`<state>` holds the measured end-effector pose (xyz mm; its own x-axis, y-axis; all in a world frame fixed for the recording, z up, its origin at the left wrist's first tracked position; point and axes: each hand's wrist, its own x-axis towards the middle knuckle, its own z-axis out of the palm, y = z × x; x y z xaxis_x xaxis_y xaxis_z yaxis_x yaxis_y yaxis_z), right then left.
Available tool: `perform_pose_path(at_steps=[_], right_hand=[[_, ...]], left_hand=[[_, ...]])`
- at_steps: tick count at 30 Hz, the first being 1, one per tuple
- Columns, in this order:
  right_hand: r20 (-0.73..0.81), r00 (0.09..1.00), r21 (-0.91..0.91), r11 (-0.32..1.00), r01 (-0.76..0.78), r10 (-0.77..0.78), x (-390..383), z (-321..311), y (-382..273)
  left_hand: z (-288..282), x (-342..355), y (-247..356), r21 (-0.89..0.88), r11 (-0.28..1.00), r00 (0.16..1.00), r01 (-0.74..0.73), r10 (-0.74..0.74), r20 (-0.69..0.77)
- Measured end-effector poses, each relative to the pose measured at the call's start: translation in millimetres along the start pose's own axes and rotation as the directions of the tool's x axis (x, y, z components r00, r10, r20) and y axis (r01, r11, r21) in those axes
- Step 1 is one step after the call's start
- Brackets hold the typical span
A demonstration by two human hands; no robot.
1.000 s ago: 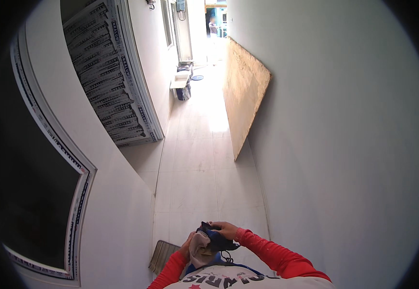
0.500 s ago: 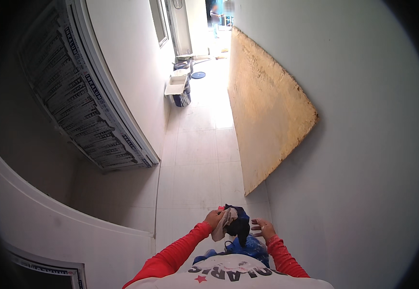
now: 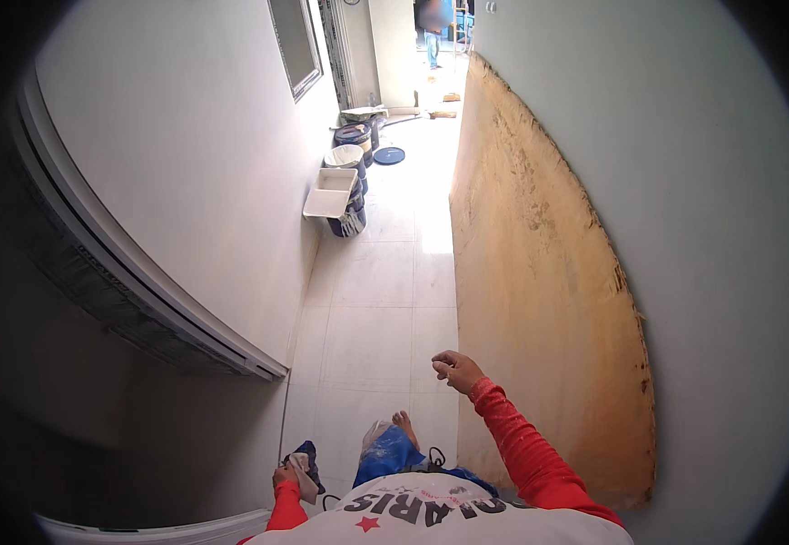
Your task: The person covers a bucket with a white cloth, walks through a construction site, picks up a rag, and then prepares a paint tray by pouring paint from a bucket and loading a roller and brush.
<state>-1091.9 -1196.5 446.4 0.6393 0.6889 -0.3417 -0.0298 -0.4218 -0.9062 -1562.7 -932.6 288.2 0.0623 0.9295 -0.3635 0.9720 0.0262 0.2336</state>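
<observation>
My left hand [image 3: 286, 477] hangs at my left side, closed on a bundle of dark blue and beige cloth [image 3: 304, 463]. My right hand [image 3: 455, 370] is out in front over the tiled floor, beside a large worn board [image 3: 549, 318], with fingers loosely bent and nothing visible in them. Below it show my bare foot [image 3: 404, 427] and my blue trouser leg [image 3: 383, 454], stained with pale patches, with a dark cord loop at the waist.
Along the corridor's left wall stand several buckets [image 3: 347, 216], a white tray [image 3: 331, 192] and a blue lid [image 3: 389, 155]. The board leans on the right wall [image 3: 703, 227]. A doorway is at left. A person [image 3: 433, 36] stands in the bright far opening.
I have moved forward along the corridor, bringing board and buckets nearer. My left hand has carried the cloth down to my side; my right hand has risen forward, away from it.
</observation>
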Motion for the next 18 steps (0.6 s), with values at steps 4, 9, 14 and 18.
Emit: perform_pose_path(at_steps=[4,9,14,18], right_hand=[[-0.067,0.997,0.005,0.999,-0.049,0.049,151,-72,-7],[-0.279,0.841,-0.418,0.730,-0.540,0.463,255,-168,116],[-0.136,0.667,-0.275,0.619,-0.736,0.733,282,-236,185],[-0.072,0.527,0.324,0.520,-0.791,0.847,366,-264,187]], left_hand=[[8,49,65,0.048,0.975,0.976,0.216,-0.216,-0.022],[49,156,259,0.017,0.972,0.971,0.236,-0.236,0.024],[45,297,533,0.007,0.983,0.982,-0.183,0.182,0.053],[35,385,764,-0.052,0.928,0.929,-0.368,0.370,0.025]])
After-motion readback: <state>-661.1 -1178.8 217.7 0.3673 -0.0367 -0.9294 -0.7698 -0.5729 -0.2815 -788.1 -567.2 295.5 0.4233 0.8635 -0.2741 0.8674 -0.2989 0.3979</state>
